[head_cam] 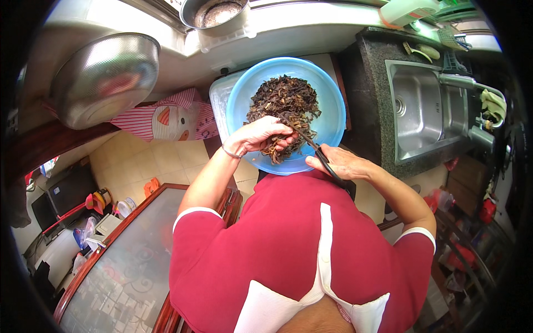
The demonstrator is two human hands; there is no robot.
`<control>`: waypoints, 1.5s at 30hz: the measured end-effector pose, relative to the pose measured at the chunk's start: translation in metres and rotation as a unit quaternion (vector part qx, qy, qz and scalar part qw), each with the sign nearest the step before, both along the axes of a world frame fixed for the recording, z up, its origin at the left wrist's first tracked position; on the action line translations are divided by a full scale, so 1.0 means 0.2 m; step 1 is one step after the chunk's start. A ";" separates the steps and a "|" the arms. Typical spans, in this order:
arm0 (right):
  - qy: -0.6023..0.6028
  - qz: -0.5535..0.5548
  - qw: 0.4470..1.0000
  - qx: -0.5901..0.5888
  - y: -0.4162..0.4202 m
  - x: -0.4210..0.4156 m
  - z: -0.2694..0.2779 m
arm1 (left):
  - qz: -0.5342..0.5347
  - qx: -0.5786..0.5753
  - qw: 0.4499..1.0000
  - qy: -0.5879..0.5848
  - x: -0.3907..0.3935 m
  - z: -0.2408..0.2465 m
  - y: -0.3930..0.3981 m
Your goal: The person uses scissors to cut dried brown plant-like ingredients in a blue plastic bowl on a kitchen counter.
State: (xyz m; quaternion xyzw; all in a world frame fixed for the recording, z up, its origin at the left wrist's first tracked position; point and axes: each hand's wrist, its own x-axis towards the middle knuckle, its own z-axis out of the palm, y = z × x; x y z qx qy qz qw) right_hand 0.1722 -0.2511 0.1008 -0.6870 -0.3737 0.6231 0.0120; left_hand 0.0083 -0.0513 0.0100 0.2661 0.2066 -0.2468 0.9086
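A light-blue plastic basin (331, 125) holds a heap of dark brown, shredded dried leaves (283, 98). Above the near part of the heap, my left hand (266, 135) grips a small bunch of the brown leaves (275, 154). A pair of dark-handled scissors (310, 142) is in my right hand (343, 162), at the near right rim of the basin. The blades point up and left, reaching the bunch beside my left fingers. How far the blades are apart cannot be told.
To the right, a stainless-steel sink (416, 112) is set in a dark stone counter (372, 83). A perforated metal bowl (108, 79) hangs or stands at upper left, near a striped pink cloth (166, 118). A metal pot (214, 14) stands beyond the basin. A wood-framed glass panel (125, 258) is at lower left.
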 end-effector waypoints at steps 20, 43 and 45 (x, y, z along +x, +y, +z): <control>-0.028 -0.059 0.993 0.096 -0.03 -0.05 -0.09 | -0.011 -0.053 0.998 0.013 0.01 -0.13 0.03; -0.015 -0.101 0.991 0.084 0.02 -0.06 -0.11 | -0.082 -0.038 0.994 -0.055 0.06 -0.06 0.09; -0.011 -0.115 0.990 0.081 0.01 -0.06 -0.12 | -0.077 -0.053 0.994 -0.055 0.05 -0.11 0.09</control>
